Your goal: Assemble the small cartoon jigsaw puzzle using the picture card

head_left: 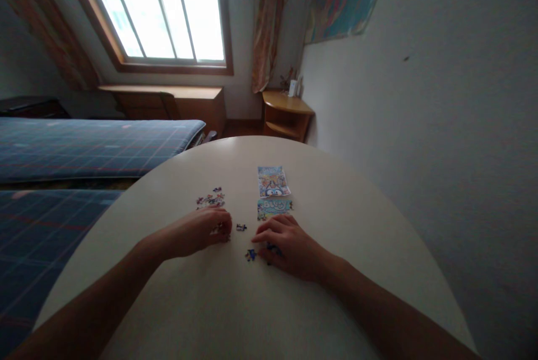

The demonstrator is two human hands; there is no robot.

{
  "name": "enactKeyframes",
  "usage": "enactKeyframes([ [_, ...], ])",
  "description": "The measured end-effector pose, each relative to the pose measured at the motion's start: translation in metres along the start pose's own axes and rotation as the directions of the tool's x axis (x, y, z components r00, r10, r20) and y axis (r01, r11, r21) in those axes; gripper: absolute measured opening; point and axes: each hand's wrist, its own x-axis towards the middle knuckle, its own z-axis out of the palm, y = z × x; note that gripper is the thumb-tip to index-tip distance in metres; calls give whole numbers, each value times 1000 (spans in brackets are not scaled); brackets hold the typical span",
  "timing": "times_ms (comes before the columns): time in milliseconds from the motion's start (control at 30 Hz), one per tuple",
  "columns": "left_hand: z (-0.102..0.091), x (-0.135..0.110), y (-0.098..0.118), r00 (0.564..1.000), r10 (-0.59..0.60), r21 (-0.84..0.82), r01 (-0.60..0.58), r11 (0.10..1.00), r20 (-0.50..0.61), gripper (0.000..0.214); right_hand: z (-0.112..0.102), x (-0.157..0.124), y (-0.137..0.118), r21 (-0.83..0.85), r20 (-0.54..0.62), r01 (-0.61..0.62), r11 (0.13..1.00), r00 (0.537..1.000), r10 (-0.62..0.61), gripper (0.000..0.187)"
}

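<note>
My left hand (212, 224) is curled low over the table, thumb and fingers bent round small jigsaw pieces (219, 229), which are partly hidden. Just beyond it lies a loose cluster of jigsaw pieces (214, 199). One single jigsaw piece (241, 227) rests in the gap between my hands. My right hand (288, 245) arches over the table with its fingers apart, covering part of some blue pieces. Beside its thumb sits a small blue jigsaw piece (251, 255). Past the right hand are a colourful printed strip (269, 208) and a printed picture sheet or packet (273, 181).
Everything lies on a round cream table (336, 197). A bed with a blue plaid cover (92, 147) stands at the left. Behind are a wooden desk (197, 92), a corner shelf (288, 103) and a bright window (168, 7). A bare wall (420, 124) runs along the right.
</note>
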Motion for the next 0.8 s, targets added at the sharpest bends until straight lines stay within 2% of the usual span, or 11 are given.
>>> enactKeyframes([
  [100,0,1,8,1000,-23,-2,23,1000,-5,11,-1,1,1,1,-4,7,1000,1000,-7,20],
  [167,3,4,14,998,-40,-18,39,999,-52,9,-2,1,2,-1,-24,-3,1000,1000,3,19],
  [267,13,13,21,976,-53,-47,43,998,-213,5,-3,3,4,8,-87,-55,998,995,56,18],
  [333,25,20,23,938,-67,-62,48,997,-339,6,-5,4,4,50,-127,-109,993,985,115,19],
  [400,37,27,24,915,-73,-90,41,995,-396,6,-6,7,2,122,-158,-159,980,971,178,19],
  [533,56,35,28,901,-94,-164,25,986,-425,5,-7,10,-3,253,-212,-224,941,936,280,12],
  [633,63,38,32,887,-109,-199,20,980,-449,5,-9,11,-2,305,-199,-259,916,924,327,8],
  [800,68,44,36,857,-40,-165,-54,985,-514,13,-12,11,6,363,-192,-360,859,873,447,9],
])
